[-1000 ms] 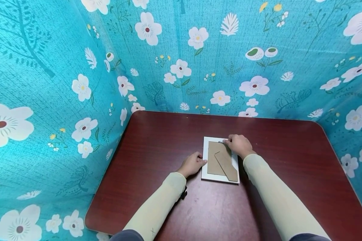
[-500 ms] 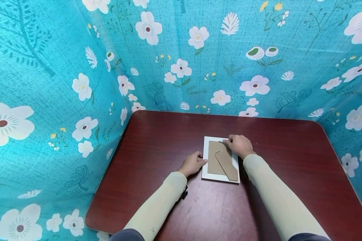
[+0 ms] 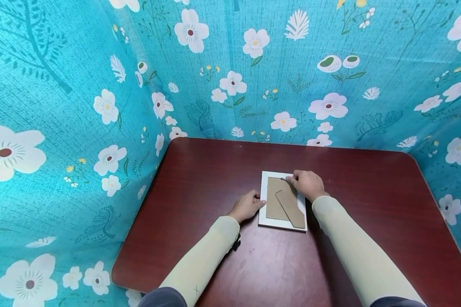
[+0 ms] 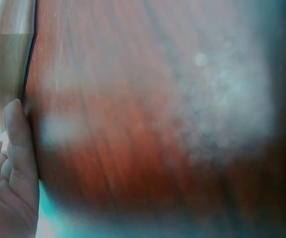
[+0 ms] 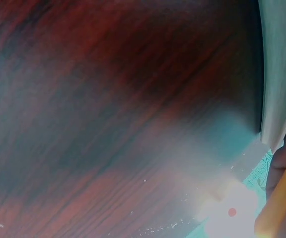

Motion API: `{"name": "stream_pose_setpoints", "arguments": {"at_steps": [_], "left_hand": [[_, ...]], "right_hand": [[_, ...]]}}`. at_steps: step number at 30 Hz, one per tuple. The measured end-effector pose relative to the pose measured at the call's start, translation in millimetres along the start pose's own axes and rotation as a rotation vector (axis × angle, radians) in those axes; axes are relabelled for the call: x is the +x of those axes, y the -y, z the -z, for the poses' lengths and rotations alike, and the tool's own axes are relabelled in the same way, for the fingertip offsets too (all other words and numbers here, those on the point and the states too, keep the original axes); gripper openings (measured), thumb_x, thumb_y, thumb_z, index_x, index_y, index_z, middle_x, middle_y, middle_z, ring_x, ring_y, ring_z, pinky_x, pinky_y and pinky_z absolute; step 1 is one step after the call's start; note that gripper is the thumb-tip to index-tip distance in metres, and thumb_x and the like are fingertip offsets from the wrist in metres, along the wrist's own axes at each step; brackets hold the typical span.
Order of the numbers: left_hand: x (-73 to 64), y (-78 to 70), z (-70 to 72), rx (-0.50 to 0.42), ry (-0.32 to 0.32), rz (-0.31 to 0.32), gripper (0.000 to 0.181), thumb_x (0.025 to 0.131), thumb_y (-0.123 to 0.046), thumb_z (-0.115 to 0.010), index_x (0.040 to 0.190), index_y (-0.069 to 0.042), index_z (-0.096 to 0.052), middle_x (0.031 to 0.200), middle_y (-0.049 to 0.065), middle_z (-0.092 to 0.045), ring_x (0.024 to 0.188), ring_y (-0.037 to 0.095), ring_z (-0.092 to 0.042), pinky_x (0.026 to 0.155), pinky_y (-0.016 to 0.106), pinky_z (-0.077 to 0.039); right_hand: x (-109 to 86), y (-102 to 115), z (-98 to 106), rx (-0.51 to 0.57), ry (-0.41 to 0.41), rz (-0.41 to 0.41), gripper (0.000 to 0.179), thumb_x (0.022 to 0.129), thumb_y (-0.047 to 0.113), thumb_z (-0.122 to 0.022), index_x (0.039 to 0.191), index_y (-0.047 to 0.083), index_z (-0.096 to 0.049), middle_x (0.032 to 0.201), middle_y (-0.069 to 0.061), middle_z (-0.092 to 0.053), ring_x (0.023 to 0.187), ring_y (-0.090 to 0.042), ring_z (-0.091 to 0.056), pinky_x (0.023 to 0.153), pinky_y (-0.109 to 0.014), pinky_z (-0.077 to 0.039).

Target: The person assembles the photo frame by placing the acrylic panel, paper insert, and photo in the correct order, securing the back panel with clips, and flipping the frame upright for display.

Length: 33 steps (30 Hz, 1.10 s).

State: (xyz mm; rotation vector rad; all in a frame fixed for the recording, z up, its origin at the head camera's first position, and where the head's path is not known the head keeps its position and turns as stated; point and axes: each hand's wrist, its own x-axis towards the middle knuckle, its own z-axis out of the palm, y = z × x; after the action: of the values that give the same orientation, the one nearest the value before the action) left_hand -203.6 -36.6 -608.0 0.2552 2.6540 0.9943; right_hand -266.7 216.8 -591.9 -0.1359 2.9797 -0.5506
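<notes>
Picture frame: lies flat on the worktop (image 3: 211, 179) with its back side up, between the two hands; its white border (image 3: 278, 222) runs round a brown backing board (image 3: 273, 207).
Easel leg: the brown strut (image 3: 293, 209) slants across the backing board, its wide end over the lower right border.
Left hand (image 3: 247, 206): the grip is narrow, pinching the frame's left edge, thumb on the border and a finger along the outer side.
Right hand (image 3: 308, 184): the grip is narrow, with curled fingers holding the upper right corner and the thumb at the top of the backing board.
Small dark tab (image 3: 283, 178): sits at that top edge, just beside the right thumb; its exact form is too small to tell.
Sleeves: pale yellow (image 3: 201, 256) on both forearms.
Surroundings: turquoise flowered cloth (image 3: 269, 106) hangs behind the dark red worktop.
</notes>
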Motion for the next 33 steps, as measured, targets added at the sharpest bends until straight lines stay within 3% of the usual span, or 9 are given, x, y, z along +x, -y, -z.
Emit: {"name": "stream_pose_setpoints", "arguments": {"at_steps": [17, 33], "left_hand": [[-0.4, 0.1, -0.2, 0.001, -0.002, -0.001, 0.033, 0.092, -0.044, -0.065, 0.109, -0.016, -0.060, 0.087, -0.012, -0.065, 0.084, 0.007, -0.060, 0.077, 0.031, -0.047], [-1.0, -0.3, -3.5, -0.020, -0.004, 0.011, 0.033, 0.091, -0.044, -0.066, 0.108, -0.016, -0.060, 0.086, -0.010, -0.063, 0.081, 0.009, -0.059, 0.075, 0.032, -0.047]], "right_hand": [[-2.8, -1.1, -5.1, -0.003, -0.034, 0.028, 0.036, 0.093, 0.042, -0.064, 0.069, 0.017, -0.052, 0.059, 0.001, -0.048, 0.059, -0.020, -0.046, 0.050, -0.036, -0.034], [-7.2, -4.7, -8.6, 0.068, -0.063, -0.017, 0.037, 0.096, 0.041, -0.060, 0.074, 0.014, -0.048, 0.062, -0.004, -0.046, 0.057, -0.022, -0.044, 0.050, -0.036, -0.033]]}}
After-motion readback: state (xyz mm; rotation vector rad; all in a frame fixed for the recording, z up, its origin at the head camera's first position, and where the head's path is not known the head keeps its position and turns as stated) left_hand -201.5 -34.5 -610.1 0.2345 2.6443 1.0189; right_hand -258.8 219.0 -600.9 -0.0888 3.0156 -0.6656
